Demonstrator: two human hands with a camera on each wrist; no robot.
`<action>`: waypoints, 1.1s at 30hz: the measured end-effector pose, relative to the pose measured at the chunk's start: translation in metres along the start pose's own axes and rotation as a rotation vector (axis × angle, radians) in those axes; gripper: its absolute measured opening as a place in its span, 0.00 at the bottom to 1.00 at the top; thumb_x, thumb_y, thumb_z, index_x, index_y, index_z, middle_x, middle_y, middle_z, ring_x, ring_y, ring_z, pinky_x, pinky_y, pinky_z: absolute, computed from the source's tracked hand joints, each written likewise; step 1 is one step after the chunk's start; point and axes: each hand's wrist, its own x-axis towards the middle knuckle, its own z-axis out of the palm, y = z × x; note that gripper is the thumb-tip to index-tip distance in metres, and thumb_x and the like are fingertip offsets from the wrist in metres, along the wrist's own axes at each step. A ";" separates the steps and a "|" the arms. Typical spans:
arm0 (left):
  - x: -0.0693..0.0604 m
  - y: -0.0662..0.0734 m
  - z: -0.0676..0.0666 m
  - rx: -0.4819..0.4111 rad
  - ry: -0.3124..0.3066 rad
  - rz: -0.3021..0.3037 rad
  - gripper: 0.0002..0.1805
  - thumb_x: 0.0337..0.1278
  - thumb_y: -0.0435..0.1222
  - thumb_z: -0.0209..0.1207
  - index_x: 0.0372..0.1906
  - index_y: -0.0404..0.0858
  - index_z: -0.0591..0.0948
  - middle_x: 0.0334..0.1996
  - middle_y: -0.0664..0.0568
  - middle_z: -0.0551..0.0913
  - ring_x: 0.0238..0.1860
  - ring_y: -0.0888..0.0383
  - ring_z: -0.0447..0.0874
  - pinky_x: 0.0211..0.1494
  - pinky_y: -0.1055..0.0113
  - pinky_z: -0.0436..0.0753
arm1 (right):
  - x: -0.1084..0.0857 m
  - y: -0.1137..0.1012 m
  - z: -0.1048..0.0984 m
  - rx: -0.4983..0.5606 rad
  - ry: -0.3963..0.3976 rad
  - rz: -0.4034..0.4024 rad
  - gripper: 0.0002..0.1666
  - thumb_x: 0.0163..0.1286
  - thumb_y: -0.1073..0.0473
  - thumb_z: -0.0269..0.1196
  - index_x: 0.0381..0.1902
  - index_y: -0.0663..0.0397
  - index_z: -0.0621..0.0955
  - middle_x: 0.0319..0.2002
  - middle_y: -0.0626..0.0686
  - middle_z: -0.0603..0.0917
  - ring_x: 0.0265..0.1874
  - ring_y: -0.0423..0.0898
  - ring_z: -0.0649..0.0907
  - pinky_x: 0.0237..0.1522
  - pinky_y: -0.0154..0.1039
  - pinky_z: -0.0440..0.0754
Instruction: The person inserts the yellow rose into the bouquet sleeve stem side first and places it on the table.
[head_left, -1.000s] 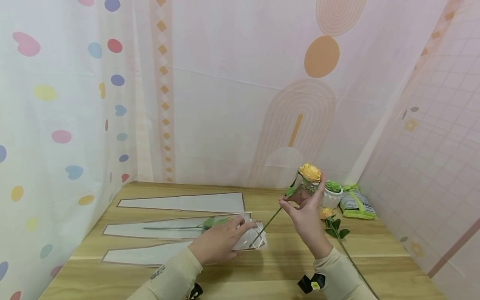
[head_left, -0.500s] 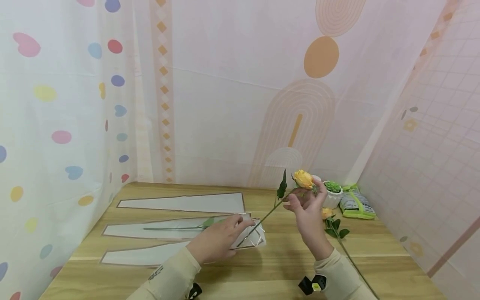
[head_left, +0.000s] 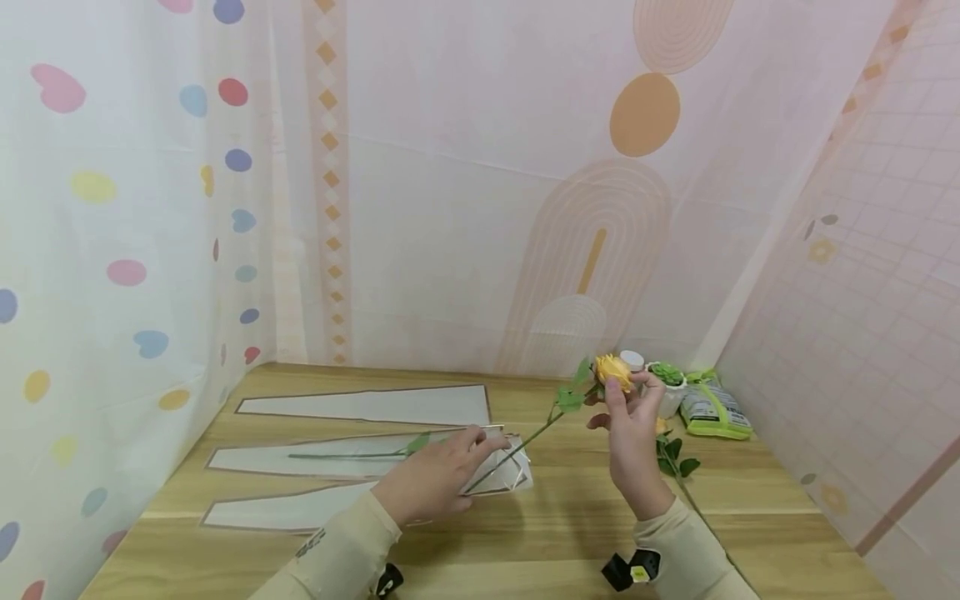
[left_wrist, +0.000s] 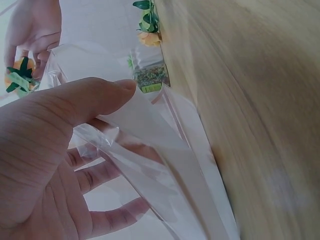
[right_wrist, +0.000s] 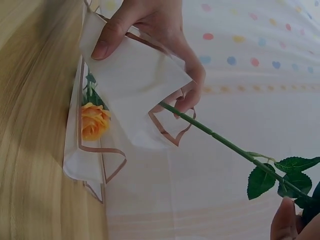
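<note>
In the head view my left hand (head_left: 438, 475) is at the mouth of a white-and-clear flower sleeve (head_left: 517, 475); its thumb and fingers grip the film in the left wrist view. Inside lies one orange rose (right_wrist: 95, 121), its stem (head_left: 345, 456) running left. My right hand (head_left: 633, 442) holds another yellow-orange rose (head_left: 611, 372) just under the bloom. This rose's green stem (right_wrist: 225, 142) slants down to the sleeve mouth, its lower end hidden behind the film in the right wrist view.
Two more flat sleeves (head_left: 420, 404) (head_left: 285, 510) lie on the wooden table (head_left: 555, 542). To the right are another rose with dark leaves (head_left: 688, 467), a potted succulent (head_left: 666, 375), a white round lid (head_left: 632, 360) and a green-tied packet (head_left: 716, 408). Curtains hang behind.
The held rose has come down and its stem end has shifted left at the sleeve mouth. My right hand has gone from the stem to beneath the bloom. My left hand has barely moved.
</note>
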 end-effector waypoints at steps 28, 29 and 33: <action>0.000 -0.002 -0.003 0.006 0.039 0.025 0.49 0.47 0.40 0.77 0.73 0.47 0.62 0.51 0.49 0.73 0.35 0.61 0.75 0.33 0.72 0.80 | -0.003 0.002 -0.012 0.028 -0.023 0.026 0.12 0.79 0.68 0.48 0.57 0.56 0.63 0.55 0.54 0.69 0.48 0.42 0.75 0.48 0.33 0.77; 0.001 -0.002 -0.004 0.004 0.039 0.024 0.49 0.48 0.40 0.77 0.73 0.47 0.62 0.51 0.49 0.73 0.35 0.61 0.75 0.33 0.72 0.80 | -0.003 0.002 -0.012 0.027 -0.023 0.025 0.12 0.79 0.69 0.48 0.56 0.56 0.63 0.54 0.54 0.69 0.48 0.42 0.75 0.48 0.33 0.77; 0.001 -0.002 -0.005 -0.009 0.038 0.021 0.48 0.48 0.40 0.77 0.73 0.48 0.62 0.51 0.49 0.73 0.34 0.61 0.75 0.33 0.72 0.79 | -0.004 0.002 -0.012 0.013 -0.023 0.023 0.13 0.78 0.70 0.48 0.56 0.58 0.64 0.53 0.53 0.70 0.48 0.43 0.75 0.47 0.33 0.76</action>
